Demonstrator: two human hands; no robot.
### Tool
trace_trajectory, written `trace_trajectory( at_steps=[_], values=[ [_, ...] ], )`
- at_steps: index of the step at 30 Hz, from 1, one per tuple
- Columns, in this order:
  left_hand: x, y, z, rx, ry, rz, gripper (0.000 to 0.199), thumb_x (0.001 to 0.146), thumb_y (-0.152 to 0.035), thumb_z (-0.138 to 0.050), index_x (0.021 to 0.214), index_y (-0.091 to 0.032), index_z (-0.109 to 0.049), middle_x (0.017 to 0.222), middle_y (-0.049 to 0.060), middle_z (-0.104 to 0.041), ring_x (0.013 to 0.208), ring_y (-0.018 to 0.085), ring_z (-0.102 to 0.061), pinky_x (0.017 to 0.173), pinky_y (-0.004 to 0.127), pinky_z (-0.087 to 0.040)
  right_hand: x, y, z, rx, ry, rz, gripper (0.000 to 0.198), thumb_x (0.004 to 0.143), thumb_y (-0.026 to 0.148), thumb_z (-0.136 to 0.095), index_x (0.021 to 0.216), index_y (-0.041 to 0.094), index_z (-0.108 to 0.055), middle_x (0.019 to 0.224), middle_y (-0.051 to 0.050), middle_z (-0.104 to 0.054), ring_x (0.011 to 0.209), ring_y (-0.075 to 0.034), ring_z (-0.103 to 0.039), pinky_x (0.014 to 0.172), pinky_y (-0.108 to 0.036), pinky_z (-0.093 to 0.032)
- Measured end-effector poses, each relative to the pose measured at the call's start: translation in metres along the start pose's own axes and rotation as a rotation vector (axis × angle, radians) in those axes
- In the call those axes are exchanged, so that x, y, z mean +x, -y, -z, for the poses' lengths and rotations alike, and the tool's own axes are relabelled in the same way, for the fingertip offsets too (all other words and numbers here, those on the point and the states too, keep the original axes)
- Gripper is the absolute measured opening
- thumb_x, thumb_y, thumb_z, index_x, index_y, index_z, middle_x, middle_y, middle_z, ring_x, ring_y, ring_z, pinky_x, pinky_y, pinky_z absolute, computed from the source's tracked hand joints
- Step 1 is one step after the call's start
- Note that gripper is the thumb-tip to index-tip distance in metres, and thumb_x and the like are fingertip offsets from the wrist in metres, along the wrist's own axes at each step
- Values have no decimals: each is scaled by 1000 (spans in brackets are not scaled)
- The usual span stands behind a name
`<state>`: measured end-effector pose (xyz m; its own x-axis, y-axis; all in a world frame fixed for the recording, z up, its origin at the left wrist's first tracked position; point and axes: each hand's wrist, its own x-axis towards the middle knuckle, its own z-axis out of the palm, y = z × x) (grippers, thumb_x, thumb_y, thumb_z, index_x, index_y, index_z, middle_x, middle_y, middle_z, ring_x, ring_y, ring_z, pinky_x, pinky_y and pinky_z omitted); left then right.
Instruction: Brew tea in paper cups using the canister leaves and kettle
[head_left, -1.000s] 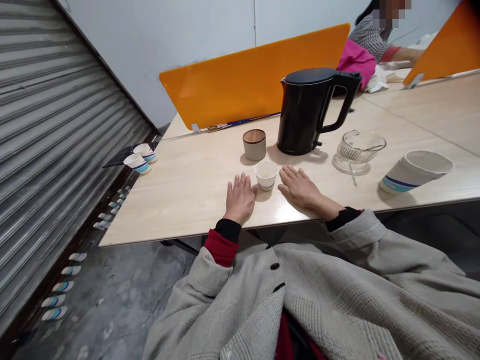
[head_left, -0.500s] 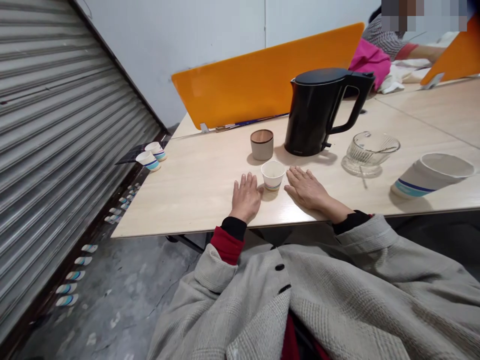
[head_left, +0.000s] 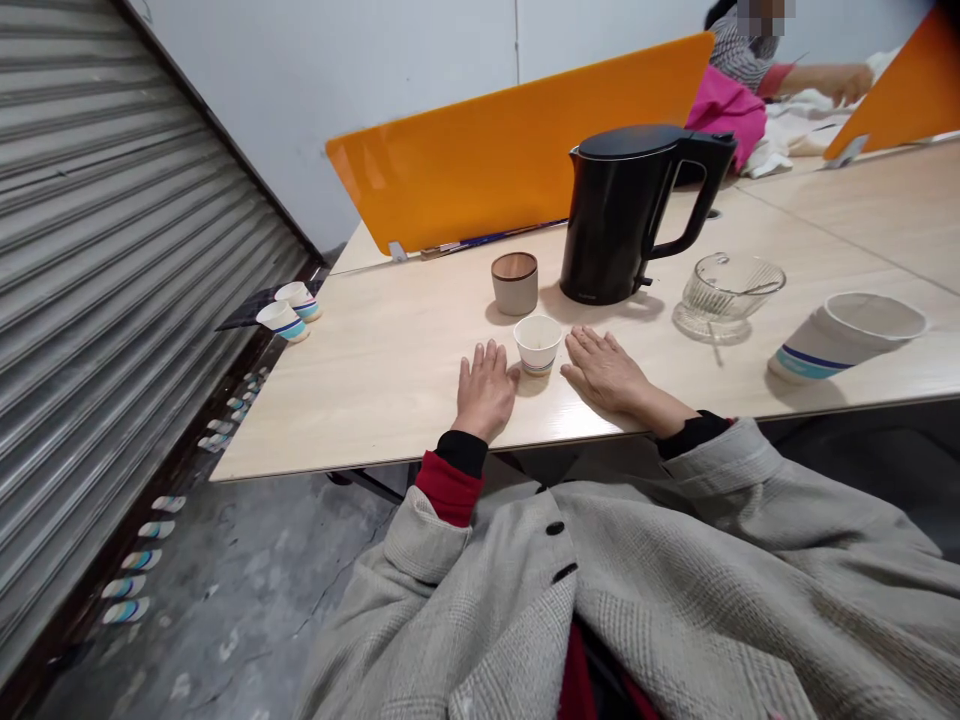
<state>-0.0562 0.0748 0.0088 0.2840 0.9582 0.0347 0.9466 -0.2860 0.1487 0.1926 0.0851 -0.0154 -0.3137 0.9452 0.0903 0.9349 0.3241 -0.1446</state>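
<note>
My left hand (head_left: 486, 390) lies flat on the pale wooden table (head_left: 360, 370), fingers stretched out. Its thumb is close beside a small white paper cup (head_left: 537, 345) with a striped lower part; I cannot tell if they touch. On the cup's other side my right hand (head_left: 604, 368) rests flat, palm down and holding nothing. Behind the paper cup stands a grey cup with a brown inside (head_left: 515, 285). A black electric kettle (head_left: 619, 220) is upright beyond my right hand, its handle to the right.
To the right are a ribbed glass cup (head_left: 727, 295) and a large paper cup (head_left: 844, 340). An orange divider (head_left: 517, 140) runs along the back. Paper cups (head_left: 283, 320) stand at the left, and several more line the floor by the shutter (head_left: 112, 250). Another person's hand (head_left: 851, 82) is over white cloth.
The whole view has shifted slightly, so the table things appear a little further left and up. My hands and the cups keep their places. The other person's arm has moved.
</note>
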Motion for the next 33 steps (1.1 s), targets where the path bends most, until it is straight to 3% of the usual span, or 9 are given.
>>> trace_trajectory(
  at_steps=[17, 24, 33],
  values=[
    [-1, -2, 3, 7, 16, 5, 68, 115, -44, -22, 172, -8, -34, 183, 16, -24, 172, 38, -19, 139, 63, -19, 0, 3, 4, -9, 20, -17, 75, 109, 51, -27, 169, 7, -39, 180, -21, -31, 169, -38, -25, 137, -61, -24],
    [-2, -5, 8, 55, 41, 29, 67, 115, -44, -19, 173, -12, -32, 184, 12, -23, 173, 35, -18, 140, 58, -20, -1, 8, 10, -21, 49, -27, 78, 109, 49, -28, 169, -1, -37, 179, -24, -29, 169, -39, -24, 137, -61, -22],
    [-3, -6, 8, 86, 31, 20, 66, 115, -43, -20, 172, -11, -33, 184, 14, -25, 172, 36, -21, 139, 60, -23, -1, 8, 10, -18, 46, -39, 76, 109, 48, -30, 168, 1, -38, 179, -23, -30, 169, -38, -24, 137, -61, -22]
  ],
)
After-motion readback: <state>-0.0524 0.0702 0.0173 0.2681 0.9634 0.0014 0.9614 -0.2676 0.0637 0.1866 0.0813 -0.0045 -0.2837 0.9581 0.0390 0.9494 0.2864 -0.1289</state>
